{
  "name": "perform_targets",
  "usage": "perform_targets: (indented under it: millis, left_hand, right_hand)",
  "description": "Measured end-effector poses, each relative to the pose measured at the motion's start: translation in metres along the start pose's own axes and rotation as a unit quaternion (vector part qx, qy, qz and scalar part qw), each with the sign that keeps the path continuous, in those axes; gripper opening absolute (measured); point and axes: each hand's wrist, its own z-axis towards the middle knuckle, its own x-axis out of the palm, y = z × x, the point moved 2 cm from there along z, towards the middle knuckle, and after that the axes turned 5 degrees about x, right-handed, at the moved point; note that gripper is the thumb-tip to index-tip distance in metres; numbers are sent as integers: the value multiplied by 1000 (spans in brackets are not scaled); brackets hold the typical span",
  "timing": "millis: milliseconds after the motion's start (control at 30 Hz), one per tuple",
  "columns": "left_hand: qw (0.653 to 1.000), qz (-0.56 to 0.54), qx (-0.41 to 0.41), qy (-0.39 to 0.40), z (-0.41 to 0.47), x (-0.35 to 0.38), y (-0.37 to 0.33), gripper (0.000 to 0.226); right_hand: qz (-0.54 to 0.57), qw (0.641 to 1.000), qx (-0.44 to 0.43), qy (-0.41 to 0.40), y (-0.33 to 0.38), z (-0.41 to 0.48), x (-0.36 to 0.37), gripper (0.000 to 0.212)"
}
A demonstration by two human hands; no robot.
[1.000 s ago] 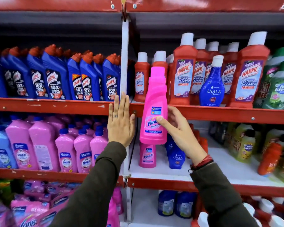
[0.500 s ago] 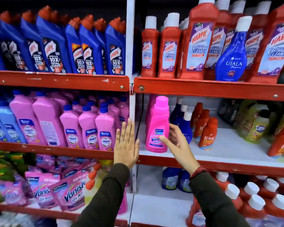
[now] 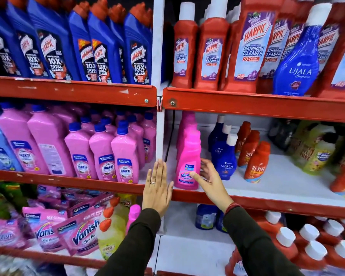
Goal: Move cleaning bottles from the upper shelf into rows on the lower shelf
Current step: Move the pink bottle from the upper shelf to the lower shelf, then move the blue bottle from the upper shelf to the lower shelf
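Two hands at centre frame. Right hand is spread open w/ thumb touching the label of the pink Vanish bottle, fingers behind it, not clamped. Bottle stands upright at left end of the lower shelf, another pink one right behind. Left hand is flat, fingers straight & together, against the white upright post. Blue Ujala bottle just right of the hand.
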Motion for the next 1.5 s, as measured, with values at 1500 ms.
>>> perform_targets:
  millis: [1500]
  left_hand:
    - [985, -52, 61, -156, 192, -133, -119, 65]
  right_hand:
    - [-264, 814, -304, -418, 166, -30, -145, 54]
